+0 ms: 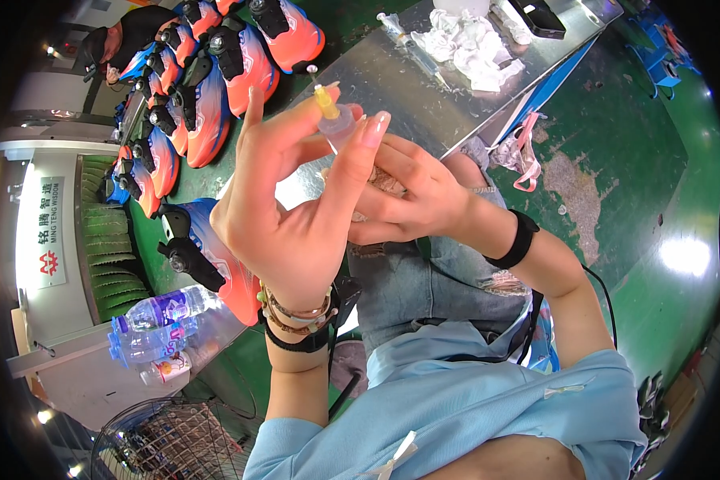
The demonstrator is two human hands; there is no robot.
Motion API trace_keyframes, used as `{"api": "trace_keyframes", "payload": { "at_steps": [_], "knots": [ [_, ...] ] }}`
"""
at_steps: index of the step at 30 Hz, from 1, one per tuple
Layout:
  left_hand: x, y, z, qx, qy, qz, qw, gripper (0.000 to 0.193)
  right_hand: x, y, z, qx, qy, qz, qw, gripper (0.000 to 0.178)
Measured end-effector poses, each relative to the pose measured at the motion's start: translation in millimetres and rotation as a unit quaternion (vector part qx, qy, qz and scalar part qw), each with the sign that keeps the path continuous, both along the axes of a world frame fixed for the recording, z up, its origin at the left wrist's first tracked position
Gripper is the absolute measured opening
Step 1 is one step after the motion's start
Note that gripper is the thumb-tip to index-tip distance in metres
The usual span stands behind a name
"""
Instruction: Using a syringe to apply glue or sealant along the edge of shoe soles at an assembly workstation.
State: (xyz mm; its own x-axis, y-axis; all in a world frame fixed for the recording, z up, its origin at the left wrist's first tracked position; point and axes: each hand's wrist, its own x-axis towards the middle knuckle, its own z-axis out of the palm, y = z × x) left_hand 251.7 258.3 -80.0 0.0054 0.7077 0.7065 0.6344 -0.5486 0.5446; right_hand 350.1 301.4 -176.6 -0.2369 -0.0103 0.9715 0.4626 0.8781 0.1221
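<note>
In the middle of the head view, my left hand point(284, 220) pinches a small translucent dropper bottle point(338, 128) between thumb and fingers. The bottle has a yellow needle tip point(325, 101) that points up and away from me. Close beside it, my right hand point(424, 192) has its fingers curled round something brownish and rough, mostly hidden by the fingers, so I cannot tell what it is. Both hands are raised above my lap, near the metal table point(360, 76). The nearest of the orange and blue sports shoes point(224, 264) is to the left of my left wrist.
More shoes point(208, 112) stand in rows at the far left. A syringe point(414, 50), crumpled white tissues point(472, 48) and a black phone point(540, 16) lie on the table. Plastic bottles point(156, 328) are at left, above a wire fan guard point(168, 440). A pink strap point(528, 152) hangs at right.
</note>
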Motion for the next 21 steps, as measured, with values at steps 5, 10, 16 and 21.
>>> {"api": "trace_keyframes", "payload": {
  "at_steps": [5, 10, 16, 21],
  "knots": [
    [-0.8, 3.0, -1.7, 0.011, 0.018, -0.002, 1.000, 0.024, 0.9, -4.1, 1.3, -0.099, 0.034, 0.079, 0.991, 0.039],
    [2.6, 7.0, -7.0, -0.008, -0.077, 0.014, 0.997, 0.024, 5.4, -3.6, -1.4, -0.039, -0.020, 0.025, 0.999, 0.040],
    [-1.4, 6.3, -8.0, -0.038, -0.026, -0.020, 0.999, 0.023, 4.9, -6.3, -5.1, -0.089, -0.003, 0.057, 0.994, 0.039],
    [-2.2, 10.4, -12.9, -0.058, -0.048, -0.020, 0.997, 0.024, 8.9, -6.1, -10.5, -0.079, -0.030, 0.038, 0.996, 0.035]
  ]
}}
